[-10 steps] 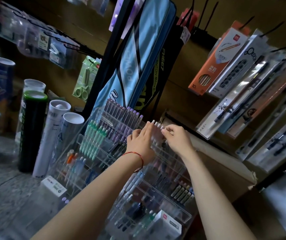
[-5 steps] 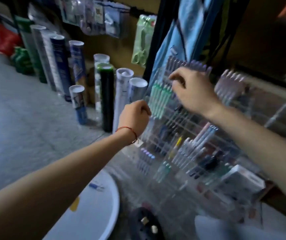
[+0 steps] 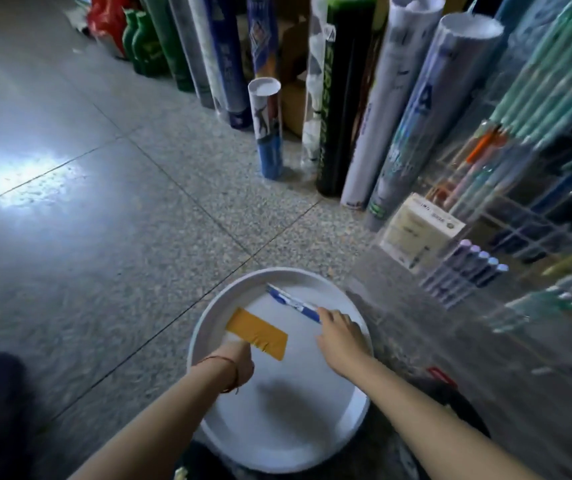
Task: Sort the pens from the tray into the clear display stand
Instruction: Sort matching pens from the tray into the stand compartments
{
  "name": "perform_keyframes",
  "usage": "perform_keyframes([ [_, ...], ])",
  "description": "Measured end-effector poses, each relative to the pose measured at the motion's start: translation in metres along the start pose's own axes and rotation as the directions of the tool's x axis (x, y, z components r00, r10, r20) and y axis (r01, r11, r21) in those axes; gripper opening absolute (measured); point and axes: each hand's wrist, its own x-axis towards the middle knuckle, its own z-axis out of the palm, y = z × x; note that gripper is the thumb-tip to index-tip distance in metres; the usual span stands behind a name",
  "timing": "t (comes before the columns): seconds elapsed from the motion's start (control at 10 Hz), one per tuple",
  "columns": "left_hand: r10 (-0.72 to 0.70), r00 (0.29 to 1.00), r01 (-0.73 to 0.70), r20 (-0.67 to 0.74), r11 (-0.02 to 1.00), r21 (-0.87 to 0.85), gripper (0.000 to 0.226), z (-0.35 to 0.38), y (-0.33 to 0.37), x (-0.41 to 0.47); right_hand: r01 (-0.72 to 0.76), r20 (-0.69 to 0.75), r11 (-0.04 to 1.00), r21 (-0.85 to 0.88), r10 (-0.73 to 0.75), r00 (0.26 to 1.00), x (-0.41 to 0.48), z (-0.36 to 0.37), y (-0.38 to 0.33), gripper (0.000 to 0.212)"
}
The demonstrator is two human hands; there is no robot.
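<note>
Pen [image 3: 291, 301], blue, lies slantwise at the far side of the white tray [image 3: 354, 433], which sits on the floor just left of the clear stand [image 3: 520, 209], likely so each trip is short. The right hand [image 3: 341, 336] pinches the pen's near end, fingers curled over it, ready to lift. The left hand [image 3: 239, 358] curls at the tray's left rim beside a yellow strip [image 3: 257, 332], probably steadying the tray; what it grips I cannot tell.
</note>
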Motion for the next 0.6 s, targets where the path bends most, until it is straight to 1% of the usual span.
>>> perform_keyframes([
  [0.1, -0.005, 1.000, 0.001, -0.024, 0.985, -0.174, 0.032, 0.011, 0.002, 0.025, -0.003, -0.094, 0.999, -0.045, -0.001, 0.996, 0.034, 0.014, -0.009, 0.047],
  [0.2, -0.067, 0.995, 0.030, -0.077, 0.914, -0.404, 0.028, 0.019, 0.011, 0.033, -0.091, -0.108, 0.995, -0.038, 0.086, 0.990, 0.047, 0.024, -0.018, 0.037],
  [0.3, -0.193, 0.981, 0.143, -0.003, 0.734, -0.664, 0.019, 0.022, 0.021, 0.037, -0.132, 0.008, 0.991, 0.017, 0.132, 0.991, 0.040, 0.026, -0.026, 0.038],
  [0.4, -0.242, 0.967, 0.188, 0.086, 0.442, -0.877, 0.024, 0.022, 0.036, 0.039, -0.066, 0.128, 0.998, -0.008, 0.067, 0.989, 0.023, 0.024, -0.028, 0.037],
  [0.5, -0.202, 0.968, 0.212, 0.150, 0.337, -0.917, 0.030, 0.021, 0.060, 0.027, -0.091, 0.202, 0.976, 0.199, 0.050, 0.978, 0.000, 0.021, -0.026, 0.036],
  [0.6, -0.192, 0.933, 0.334, 0.303, 0.152, -0.930, 0.028, 0.020, 0.082, 0.002, -0.095, 0.156, 0.913, 0.397, 0.036, 0.987, -0.031, 0.014, -0.026, 0.035],
])
